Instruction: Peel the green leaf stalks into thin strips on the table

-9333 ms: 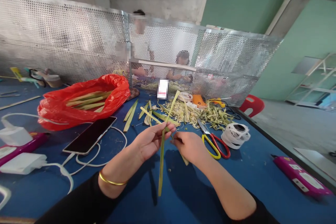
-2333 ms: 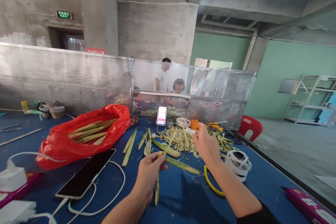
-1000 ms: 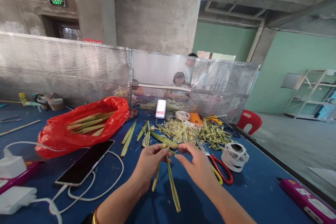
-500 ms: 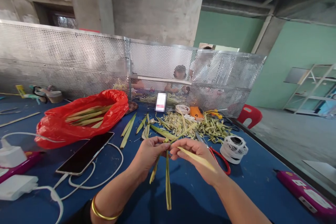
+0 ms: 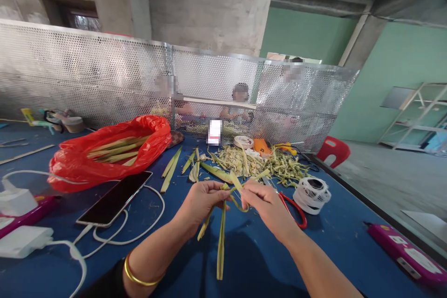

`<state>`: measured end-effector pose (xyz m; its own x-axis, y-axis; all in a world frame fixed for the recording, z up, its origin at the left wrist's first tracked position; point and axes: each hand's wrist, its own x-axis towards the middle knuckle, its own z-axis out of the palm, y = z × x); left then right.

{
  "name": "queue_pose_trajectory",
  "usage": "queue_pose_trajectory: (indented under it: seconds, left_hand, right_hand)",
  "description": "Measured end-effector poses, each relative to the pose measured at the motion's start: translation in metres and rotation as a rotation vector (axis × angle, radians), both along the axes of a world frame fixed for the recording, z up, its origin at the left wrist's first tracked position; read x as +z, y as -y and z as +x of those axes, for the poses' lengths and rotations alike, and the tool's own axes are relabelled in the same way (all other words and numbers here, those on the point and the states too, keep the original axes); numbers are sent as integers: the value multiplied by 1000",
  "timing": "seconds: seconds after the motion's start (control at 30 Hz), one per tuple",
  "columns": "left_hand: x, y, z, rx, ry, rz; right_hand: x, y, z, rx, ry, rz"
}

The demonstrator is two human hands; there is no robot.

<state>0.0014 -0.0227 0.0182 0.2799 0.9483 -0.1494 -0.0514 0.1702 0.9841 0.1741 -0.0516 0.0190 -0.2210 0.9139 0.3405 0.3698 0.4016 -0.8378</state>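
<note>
To the left, the open rim of a crinkled red plastic bag [image 5: 75, 165] borders my space, a flat black-screened phone [image 5: 115, 198] nearer. My left hand [image 5: 202, 205] pinches the crossing of narrow yellow-green leaf strips [image 5: 221, 247], tails hanging between my forearms. Just right, my right hand's [image 5: 263, 200] fingers are closed on a folded end. Red-handled metal scissors [image 5: 296, 214] lie close beyond; past a white openwork roll [image 5: 312, 195], blue tabletop [image 5: 349, 242] runs to its dark edge.

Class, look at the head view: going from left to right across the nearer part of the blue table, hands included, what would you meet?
Lower white charger → phone lying flat → left hand pinching leaf strips → right hand → white roll → right-hand purple power strip.
</note>
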Motion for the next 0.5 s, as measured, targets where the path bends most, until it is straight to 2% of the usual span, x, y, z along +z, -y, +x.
queue_pose_trajectory:
  seconds: [0.17,0.33,0.5]
  left_hand:
    - [0,-2,-1,16,-17,-11]
    - [-2,-4,-1,28,-29,-21]
    - [-7,-8,0,69,-23,-11]
  right_hand:
    - [-1,-2,1,24,161,-51]
    - [1,1,1,-10,210,-45]
    - [0,3,-3,-90,182,28]
